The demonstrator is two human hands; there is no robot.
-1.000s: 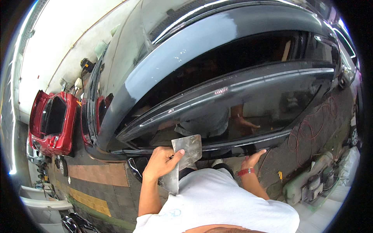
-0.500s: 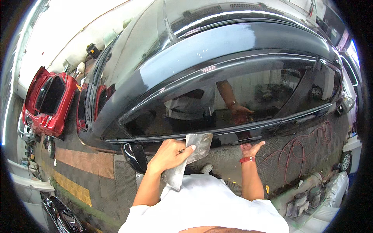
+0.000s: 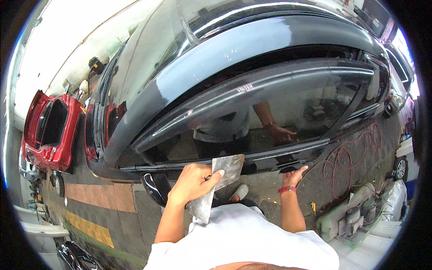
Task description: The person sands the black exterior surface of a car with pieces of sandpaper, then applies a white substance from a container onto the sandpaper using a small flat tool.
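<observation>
Left grip (image 3: 191, 181): closed, thumb flat on top, fingers curled behind. Has hold of thin grey metal sheeting (image 3: 230, 167), smeared, straight-edged. Sheeting shows two faces at an angle: upper face past the thumb toward the car, lower face slanting down beside the white cloth shirt (image 3: 252, 234). Cannot tell if one bent piece or two.

Right grip (image 3: 293, 177): open, palm up, fingers loosely spread, nothing seen in it. Red wristband (image 3: 287, 189) below. Fingertips close to the lower edge of the glossy black car door (image 3: 263, 163); contact cannot be told.

Sheeting's upper end overlaps that same door edge in view, well apart from right grip. Black rounded side mirror (image 3: 156, 187) just left of left grip. Above the door, a pale grey patch (image 3: 225, 51) on the car's dark roof rail.

Dark tiled floor (image 3: 145, 220), right side: thin red looped hose (image 3: 332, 173); nearer its right edge, a green cylindrical tank (image 3: 327, 225) with motor parts (image 3: 353, 218) against it. Tank's contents hidden.
</observation>
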